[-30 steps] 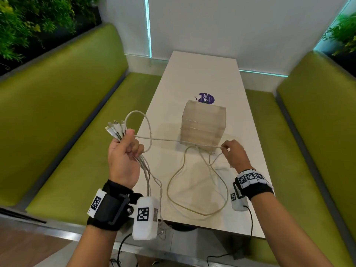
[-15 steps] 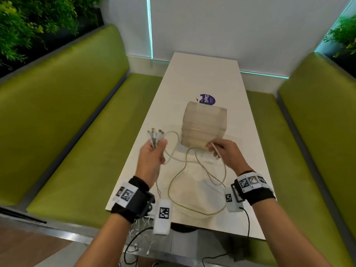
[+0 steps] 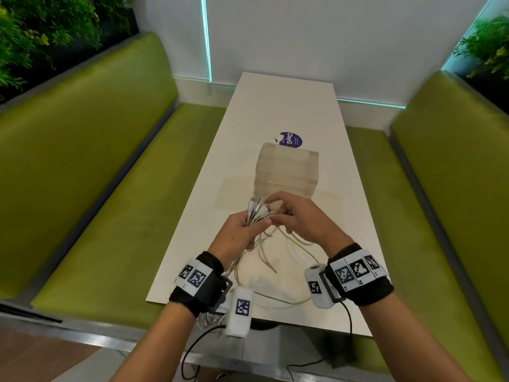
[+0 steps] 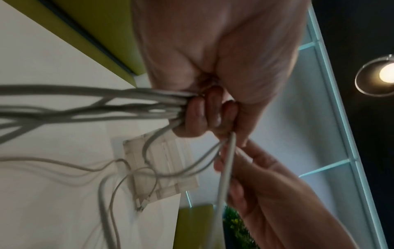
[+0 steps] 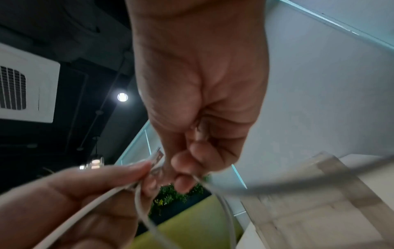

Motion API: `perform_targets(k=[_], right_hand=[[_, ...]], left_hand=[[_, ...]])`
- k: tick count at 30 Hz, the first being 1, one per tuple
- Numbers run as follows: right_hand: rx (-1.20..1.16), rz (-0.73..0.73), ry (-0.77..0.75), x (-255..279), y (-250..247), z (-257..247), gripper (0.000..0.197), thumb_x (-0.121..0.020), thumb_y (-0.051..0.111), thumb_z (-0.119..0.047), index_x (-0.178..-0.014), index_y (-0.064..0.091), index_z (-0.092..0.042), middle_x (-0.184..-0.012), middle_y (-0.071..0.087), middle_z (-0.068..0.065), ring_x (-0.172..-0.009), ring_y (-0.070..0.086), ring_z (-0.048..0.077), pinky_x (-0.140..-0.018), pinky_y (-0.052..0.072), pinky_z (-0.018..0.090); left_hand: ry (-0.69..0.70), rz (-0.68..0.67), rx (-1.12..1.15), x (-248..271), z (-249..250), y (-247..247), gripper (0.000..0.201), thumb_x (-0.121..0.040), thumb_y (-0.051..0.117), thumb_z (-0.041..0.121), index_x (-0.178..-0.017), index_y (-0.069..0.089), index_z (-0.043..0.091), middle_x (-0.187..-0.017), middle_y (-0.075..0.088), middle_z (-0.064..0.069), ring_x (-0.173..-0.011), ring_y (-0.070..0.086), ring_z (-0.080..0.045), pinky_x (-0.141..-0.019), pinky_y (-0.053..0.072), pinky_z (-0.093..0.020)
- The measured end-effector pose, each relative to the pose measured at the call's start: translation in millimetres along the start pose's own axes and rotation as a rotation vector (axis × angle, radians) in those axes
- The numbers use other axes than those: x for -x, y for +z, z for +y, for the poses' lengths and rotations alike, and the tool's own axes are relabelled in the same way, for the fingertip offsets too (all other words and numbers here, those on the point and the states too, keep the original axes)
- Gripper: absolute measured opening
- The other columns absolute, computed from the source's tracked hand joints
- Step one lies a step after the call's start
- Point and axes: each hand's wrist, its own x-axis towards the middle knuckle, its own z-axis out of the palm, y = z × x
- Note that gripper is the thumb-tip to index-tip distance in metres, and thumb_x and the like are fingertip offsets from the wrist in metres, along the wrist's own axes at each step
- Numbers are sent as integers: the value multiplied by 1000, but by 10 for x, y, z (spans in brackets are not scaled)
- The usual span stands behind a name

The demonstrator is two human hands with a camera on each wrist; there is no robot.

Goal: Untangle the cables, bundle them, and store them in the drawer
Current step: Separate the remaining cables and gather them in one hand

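Observation:
Several white cables [image 3: 275, 267] lie in loose loops on the white table [image 3: 286, 106] and hang off its near edge. My left hand [image 3: 240, 231] grips a bunch of their plug ends [image 3: 256, 210], which stick up above its fist. In the left wrist view its fingers [image 4: 200, 116] curl round the strands. My right hand [image 3: 296, 217] meets the bunch from the right and pinches one cable [image 4: 226, 168] against it; the right wrist view shows a metal plug [image 5: 157, 156] beside its fingertips [image 5: 183, 168]. The translucent drawer unit [image 3: 287, 172] stands just behind both hands, with its drawers pushed in.
A purple round sticker [image 3: 290, 139] lies on the table behind the drawer unit. Green benches [image 3: 115, 205] flank the table on both sides. A white wall closes the far end. Black wires hang from my wrist cameras below the table's near edge.
My left hand has swung right from beside the table to over it, carrying the plug ends. My right hand has come left with its cable end and now meets the bunch.

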Motion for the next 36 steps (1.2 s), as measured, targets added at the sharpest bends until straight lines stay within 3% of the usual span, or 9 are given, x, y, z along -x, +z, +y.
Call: perform_targets(k=[2,6,14,21,23,26,31,33,36], right_hand=[[32,-109,64,76,-45,-79,8,-88,64,-17,-94,66,-13,-68,64,-1,-47,52,5,-48,40,14],[-122,-340,182,271,47,-188,14,-94,55,-14,-88,62,-4,-70,65,6,-51,60,12,-50,50,22],[-342,-530,344,484,523,22,12,-95,41,-3,-95,53,-1,-78,65,18,-62,67,24,-66,58,35],[-497,-681,450,659,673,202,8,-95,44,-6,-97,51,-3,-79,70,19,-63,70,25,-58,58,28],[-510,-705,440,678,661,221,8,-97,43,-8,-99,49,-4,-72,69,14,-54,67,20,-51,55,25],[-506,-681,414,677,633,240,7,-96,42,-8,-100,48,-6,-64,65,9,-43,58,15,-43,48,22],[-517,-585,366,658,622,288,7,-96,44,-12,-93,50,-11,-58,56,3,-37,41,9,-40,31,20],[-519,-585,366,654,629,314,7,-97,44,-13,-94,50,-11,-61,58,5,-38,45,11,-41,34,20],[-461,-608,395,655,705,383,5,-98,42,-12,-97,46,-10,-73,64,13,-48,59,17,-48,50,24]], left_hand=[[-19,-51,-9,60,23,-91,20,-90,62,26,-80,64,9,-52,31,8,-47,26,-10,-45,24,-21],[-12,-12,-29,142,17,-240,30,-91,58,39,-79,66,12,-50,36,9,-44,31,-10,-45,28,-21],[11,84,84,190,-23,-332,27,-93,55,32,-81,59,8,-52,28,7,-46,22,-9,-45,24,-20],[9,176,170,204,-45,-433,26,-95,54,32,-81,59,10,-53,28,6,-48,21,-11,-51,18,-26],[4,192,195,201,-50,-458,27,-94,54,34,-80,58,11,-52,28,7,-48,20,-11,-54,15,-30],[8,200,210,200,-62,-466,27,-94,54,33,-79,58,11,-51,28,7,-46,20,-10,-49,18,-26],[18,203,195,226,-53,-434,27,-94,53,32,-79,58,11,-52,27,6,-47,20,-11,-49,19,-24],[18,206,199,232,-54,-425,26,-95,53,32,-79,58,11,-52,27,6,-48,19,-11,-52,16,-28],[19,202,207,224,-62,-412,27,-95,53,31,-79,57,10,-51,28,6,-47,19,-12,-54,14,-31]])
